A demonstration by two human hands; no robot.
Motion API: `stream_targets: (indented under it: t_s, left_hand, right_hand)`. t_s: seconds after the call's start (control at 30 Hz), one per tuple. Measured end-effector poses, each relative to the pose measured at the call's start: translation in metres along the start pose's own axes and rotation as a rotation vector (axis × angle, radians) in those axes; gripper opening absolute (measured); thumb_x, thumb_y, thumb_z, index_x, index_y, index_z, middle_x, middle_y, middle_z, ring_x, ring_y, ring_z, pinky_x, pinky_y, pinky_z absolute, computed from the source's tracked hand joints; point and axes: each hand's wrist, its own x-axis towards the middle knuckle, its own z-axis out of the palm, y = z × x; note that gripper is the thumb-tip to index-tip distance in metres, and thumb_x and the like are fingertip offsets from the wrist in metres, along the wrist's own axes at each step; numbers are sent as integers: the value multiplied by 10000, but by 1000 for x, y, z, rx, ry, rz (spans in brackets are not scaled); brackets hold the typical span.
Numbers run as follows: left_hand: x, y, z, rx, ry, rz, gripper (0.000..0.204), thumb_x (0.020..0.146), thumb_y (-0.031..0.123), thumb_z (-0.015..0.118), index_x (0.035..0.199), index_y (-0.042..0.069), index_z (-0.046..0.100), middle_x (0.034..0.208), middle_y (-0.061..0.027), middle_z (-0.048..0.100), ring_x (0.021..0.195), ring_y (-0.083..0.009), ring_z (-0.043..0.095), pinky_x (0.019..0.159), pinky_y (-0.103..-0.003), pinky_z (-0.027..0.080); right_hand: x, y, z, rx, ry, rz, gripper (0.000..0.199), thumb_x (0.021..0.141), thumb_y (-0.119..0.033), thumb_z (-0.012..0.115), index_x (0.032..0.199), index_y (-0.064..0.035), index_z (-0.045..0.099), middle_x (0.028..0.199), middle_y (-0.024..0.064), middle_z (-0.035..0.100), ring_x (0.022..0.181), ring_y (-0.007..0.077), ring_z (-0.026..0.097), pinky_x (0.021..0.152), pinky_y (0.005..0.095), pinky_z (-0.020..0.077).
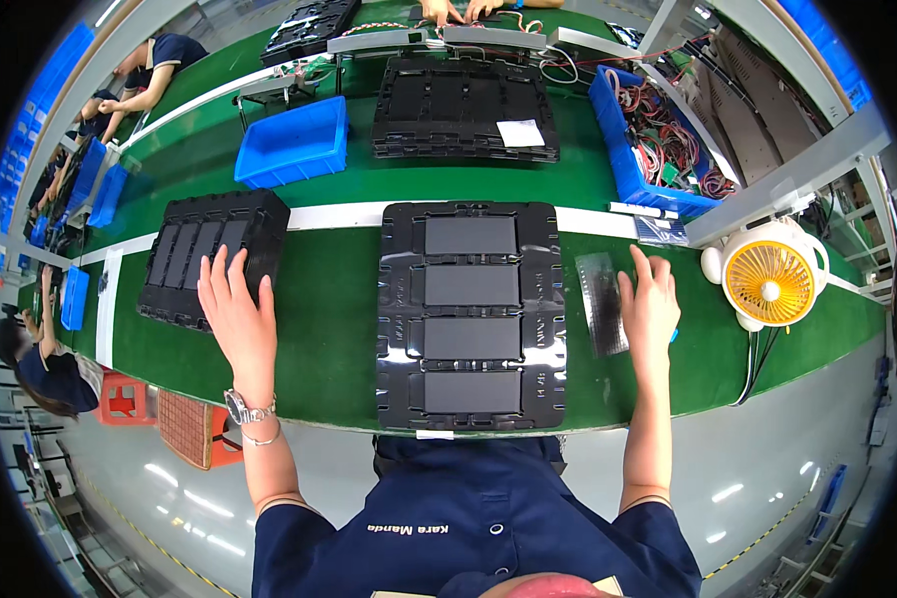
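Left hand: the left hand (237, 317) lies flat with fingers spread, palm down, its fingertips on the near edge of the stack of black moulded plastic trays (209, 257) at the left of the green-topped desk (329, 329); it pinches nothing.
Right hand: the right hand (650, 309) is flat too, fingers loosely apart, resting beside and partly on the grey translucent plastic strip (602, 302).
Centre: the black thermoformed tray with four dark rectangular panels (470, 315) lies between both hands, touched by neither, near the desk's front edge.
Handling: judged from the pose, pressing evenly with flat fingers suits the thin strip; pinching a corner would likely curl it.
Textures: the trays look glossy, ribbed and light; the panels matt and smooth; the desk surface like soft felt.
Nearby: an open blue plastic bin (294, 142) stands behind; a small white-and-yellow desk fan (772, 274) stands far right.
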Motion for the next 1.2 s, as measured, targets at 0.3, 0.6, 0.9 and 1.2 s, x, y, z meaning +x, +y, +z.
stream_targets:
  t_s: [0.3, 0.6, 0.9, 1.2]
  left_hand:
    - [16, -23, 31, 150, -131, 6, 645, 857, 217, 672, 1422, 69, 398, 1423, -152, 451, 1319, -365, 412, 1077, -477, 357]
    - [9, -24, 35, 133, -92, -87, 580, 916, 194, 589, 1449, 95, 382, 1466, -145, 424, 1350, -369, 390, 1092, -475, 353]
    - [21, -47, 43, 235, -70, -99, 571, 914, 218, 600, 1441, 116, 405, 1453, -118, 446, 1329, -369, 412, 1089, -482, 354]
    - [14, -30, 42, 382, -167, -41, 895, 771, 242, 769, 1501, 94, 273, 1470, -115, 396, 1359, -328, 377, 1107, -481, 334]
  right_hand:
    - [102, -19, 78, 789, -270, 223, 395, 913, -269, 628, 1192, 9, 587, 1015, 125, 673, 812, 226, 682, 724, 344, 510]
    - [159, -40, 159, 1848, -596, 798, 274, 934, -263, 645, 980, -9, 551, 940, 160, 684, 903, 325, 712, 317, 223, 197]
    - [153, -48, 151, 2021, -641, 861, 196, 927, -136, 607, 1031, 11, 530, 1096, 193, 654, 1029, 386, 665, 306, 211, 228]
    - [161, -47, 158, 1970, -731, 770, 287, 932, -200, 622, 1117, 12, 565, 1043, 157, 684, 955, 329, 696, 310, 202, 242]
